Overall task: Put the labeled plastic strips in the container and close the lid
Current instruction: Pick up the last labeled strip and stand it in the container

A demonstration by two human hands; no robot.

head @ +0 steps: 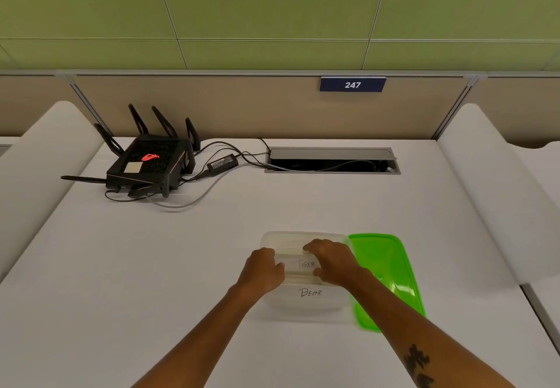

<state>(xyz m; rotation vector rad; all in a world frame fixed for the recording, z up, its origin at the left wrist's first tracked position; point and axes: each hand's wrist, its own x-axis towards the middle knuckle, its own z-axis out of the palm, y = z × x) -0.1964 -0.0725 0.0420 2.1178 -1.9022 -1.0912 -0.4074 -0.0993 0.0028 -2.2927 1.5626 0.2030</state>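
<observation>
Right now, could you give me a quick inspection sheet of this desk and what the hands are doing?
Surface: pale desk, mostly bare in front.
Job's things: clear container open; strip marked TIGER held over it; strip marked BEAR lies nearer the person, seemingly inside the container; green lid off, beside the container's right side.
Clutter: black router with antennas, power adapter.
Grippers: left hand and right hand each pinch an end of the TIGER strip.
Cables: several run from the router to the open cable hatch.
Surroundings: beige partition with sign 247, green wall panels above.
</observation>
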